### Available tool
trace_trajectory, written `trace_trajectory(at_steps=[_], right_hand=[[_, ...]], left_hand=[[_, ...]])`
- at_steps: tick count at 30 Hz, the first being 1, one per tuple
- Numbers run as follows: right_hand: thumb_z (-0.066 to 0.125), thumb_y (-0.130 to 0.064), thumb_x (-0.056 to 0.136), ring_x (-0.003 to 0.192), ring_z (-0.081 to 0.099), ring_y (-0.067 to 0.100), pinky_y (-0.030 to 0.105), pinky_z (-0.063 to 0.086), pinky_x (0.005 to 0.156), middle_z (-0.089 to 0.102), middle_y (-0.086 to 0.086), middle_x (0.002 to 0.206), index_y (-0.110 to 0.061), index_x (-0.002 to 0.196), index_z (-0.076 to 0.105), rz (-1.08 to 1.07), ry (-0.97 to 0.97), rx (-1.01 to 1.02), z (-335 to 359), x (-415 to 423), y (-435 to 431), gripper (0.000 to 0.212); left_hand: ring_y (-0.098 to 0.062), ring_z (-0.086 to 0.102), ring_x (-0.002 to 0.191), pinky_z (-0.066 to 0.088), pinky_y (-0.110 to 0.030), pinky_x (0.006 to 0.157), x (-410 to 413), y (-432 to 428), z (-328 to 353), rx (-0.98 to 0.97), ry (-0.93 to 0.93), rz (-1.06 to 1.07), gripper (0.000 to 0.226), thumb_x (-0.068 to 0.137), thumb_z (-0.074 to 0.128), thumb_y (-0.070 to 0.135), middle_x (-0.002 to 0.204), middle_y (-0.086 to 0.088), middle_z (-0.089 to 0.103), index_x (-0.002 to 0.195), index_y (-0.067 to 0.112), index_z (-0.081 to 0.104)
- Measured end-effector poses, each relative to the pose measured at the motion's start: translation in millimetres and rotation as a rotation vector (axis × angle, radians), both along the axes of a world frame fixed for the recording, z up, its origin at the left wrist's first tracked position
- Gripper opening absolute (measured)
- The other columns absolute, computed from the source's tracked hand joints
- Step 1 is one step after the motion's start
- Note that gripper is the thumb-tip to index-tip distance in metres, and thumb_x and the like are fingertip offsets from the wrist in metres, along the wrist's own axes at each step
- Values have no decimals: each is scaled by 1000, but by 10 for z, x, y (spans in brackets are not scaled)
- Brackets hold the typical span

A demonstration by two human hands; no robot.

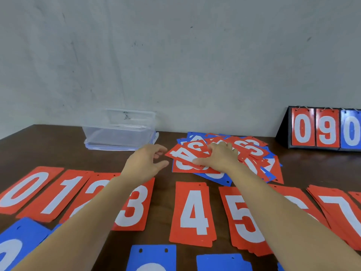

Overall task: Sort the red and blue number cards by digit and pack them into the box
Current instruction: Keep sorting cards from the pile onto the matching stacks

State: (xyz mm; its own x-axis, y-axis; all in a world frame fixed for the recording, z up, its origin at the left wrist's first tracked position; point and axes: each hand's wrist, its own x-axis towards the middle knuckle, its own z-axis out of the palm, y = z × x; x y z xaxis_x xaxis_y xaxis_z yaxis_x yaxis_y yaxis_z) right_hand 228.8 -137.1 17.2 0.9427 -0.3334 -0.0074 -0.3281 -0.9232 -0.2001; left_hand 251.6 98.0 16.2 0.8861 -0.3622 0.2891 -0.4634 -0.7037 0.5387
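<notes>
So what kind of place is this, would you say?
Probably a plain workroom: a dark wooden table against a scuffed bare wall, with a flip scoreboard and a clear plastic box.

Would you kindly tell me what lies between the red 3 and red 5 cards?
The red 4 cards lie there, shown in the head view.

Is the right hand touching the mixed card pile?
Touching. Head view: the right hand lies palm down on the mixed card pile, fingers on its top cards.
</notes>
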Motion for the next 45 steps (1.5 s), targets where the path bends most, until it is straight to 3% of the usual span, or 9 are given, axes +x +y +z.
trace_trajectory(at_steps=[11, 17, 19, 22, 28, 31, 34, 40, 45], right_hand=[[76, -59, 70, 134, 34, 29, 49, 26, 109, 46, 5, 138, -22, 132, 46, 3, 14, 131, -88, 180, -32, 78], [79, -35, 75, 123, 46, 19, 38, 25, 101, 52, -5, 126, -27, 126, 41, 83, -158, 277, -143, 99, 30, 64], [79, -30, 76, 122, 47, 17, 36, 24, 100, 53, -6, 126, -28, 123, 40, 105, -192, 335, -160, 82, 30, 62], [79, -27, 76, 119, 48, 15, 36, 23, 105, 52, -9, 120, -31, 121, 39, 133, -207, 367, -156, 72, 32, 60], [73, -9, 79, 88, 60, 18, 35, 51, 83, 62, -3, 91, -27, 112, 54, 74, -367, 800, -44, 94, -345, 41], [65, -11, 86, 93, 63, 17, 42, 51, 93, 63, -11, 88, -25, 103, 62, -24, -456, 675, -17, 141, -586, 22], [68, -29, 86, 103, 61, 18, 48, 42, 102, 61, -16, 89, -31, 100, 63, -21, -381, 500, -18, 194, -617, 16], [55, -80, 71, 133, 37, 28, 53, 21, 109, 57, -1, 131, -24, 115, 65, -23, -67, 95, -52, 333, -322, 72], [62, -84, 61, 143, 22, 35, 55, 21, 114, 32, 12, 153, -16, 138, 46, -75, 56, -39, -89, 365, -167, 105]], left_hand=[[-9, 54, 116, 46, -31, 98, 313, -140, -162, 38, -70, -82, 49, 85, 72, 36, 130, 7, 59, 131, 25, 58], [-19, 12, 147, 13, -43, 118, 365, -471, -35, 331, -209, -164, 81, 86, 67, 47, 160, 5, 20, 153, 29, 25], [-20, 16, 146, 11, -40, 117, 417, -579, 0, 456, -215, -176, 78, 89, 62, 48, 158, 4, 26, 153, 28, 22], [-18, 40, 127, 21, -36, 106, 529, -648, 85, 554, -284, -145, 54, 92, 57, 42, 135, 4, 53, 142, 30, 43], [-10, 63, 72, 45, -18, 64, 495, -444, 372, -112, 74, -133, 10, 87, 66, 11, 80, 5, 65, 89, 20, 64], [-7, 62, 55, 48, -17, 52, 330, -276, 466, -513, 273, -36, 16, 88, 66, 4, 72, -1, 67, 79, 16, 64], [-16, 71, 70, 60, -25, 64, 64, -167, 439, -770, 702, -9, 8, 89, 64, 1, 94, -14, 74, 94, 6, 68], [-18, 74, 88, 61, -29, 75, -512, -108, 173, -473, 970, -34, 19, 86, 71, 4, 97, -6, 76, 102, 5, 62], [-17, 73, 84, 61, -32, 75, -658, -172, -2, -163, 720, 68, 29, 77, 82, 15, 95, -5, 72, 94, 15, 58]])
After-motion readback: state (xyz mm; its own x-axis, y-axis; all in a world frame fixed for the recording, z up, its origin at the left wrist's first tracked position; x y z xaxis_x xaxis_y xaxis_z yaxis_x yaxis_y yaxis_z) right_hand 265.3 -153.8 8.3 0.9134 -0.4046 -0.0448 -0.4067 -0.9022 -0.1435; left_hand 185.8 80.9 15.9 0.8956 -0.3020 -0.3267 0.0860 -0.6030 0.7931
